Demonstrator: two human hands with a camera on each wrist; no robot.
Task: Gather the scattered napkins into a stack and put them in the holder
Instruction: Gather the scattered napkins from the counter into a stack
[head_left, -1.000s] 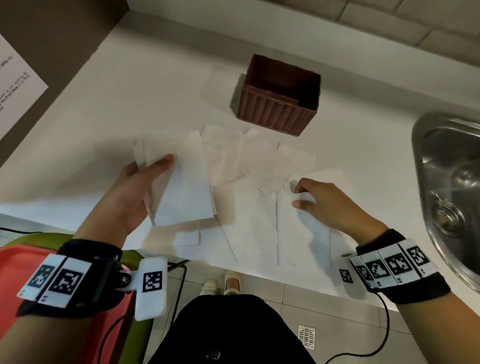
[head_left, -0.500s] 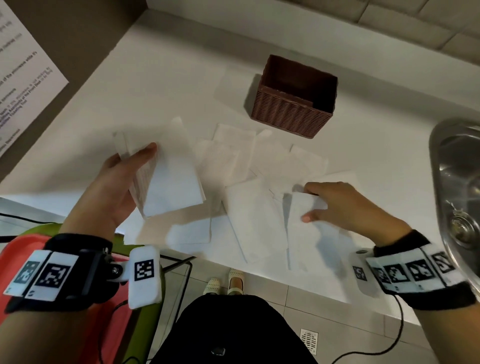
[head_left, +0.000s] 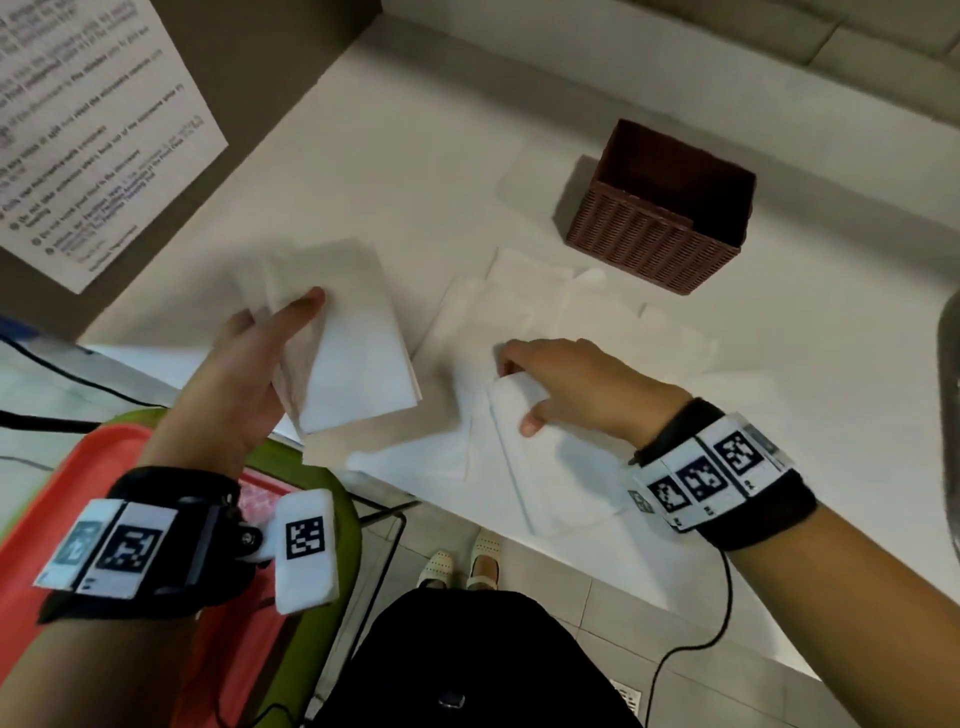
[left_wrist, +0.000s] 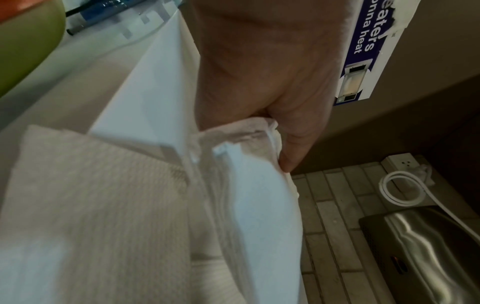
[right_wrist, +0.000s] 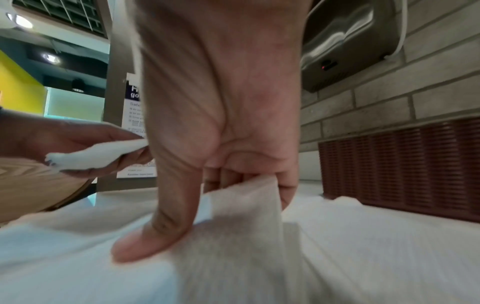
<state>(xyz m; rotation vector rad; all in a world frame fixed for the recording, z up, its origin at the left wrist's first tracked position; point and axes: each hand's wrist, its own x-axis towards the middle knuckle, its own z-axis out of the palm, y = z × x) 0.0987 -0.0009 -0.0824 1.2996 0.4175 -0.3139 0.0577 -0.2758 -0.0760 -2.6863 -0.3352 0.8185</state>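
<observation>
A white counter (head_left: 426, 171) fills most of the head view, running from the person's body to a pale tiled wall at the far side. A printed notice (head_left: 88, 140) hangs on the brown panel at far left, and the rim of a steel sink (head_left: 949, 364) shows at the right edge. A brown woven holder (head_left: 654, 244) stands toward the far right of the counter, open at the top, with nothing visible inside it. Loose white napkins (head_left: 582, 312) lie overlapping on the counter just near of the holder, spreading to the near edge.

The left arm reaches forward from the near left, and the left hand (head_left: 244, 384) is raised above the counter, palm turned inward. It grips a stack of napkins (head_left: 353, 358), thumb on top and fingers underneath; the left wrist view shows the thumb tip pressed against the stack's folded edges.

The right arm comes in from the near right, wrist band uppermost. The right hand (head_left: 576, 384) is palm down over the loose napkins, fingers curled. It pinches one napkin (head_left: 519, 400) between the thumb and the bent fingers, and the right wrist view shows that napkin's far edge lifted off the counter while the rest lies flat.
</observation>
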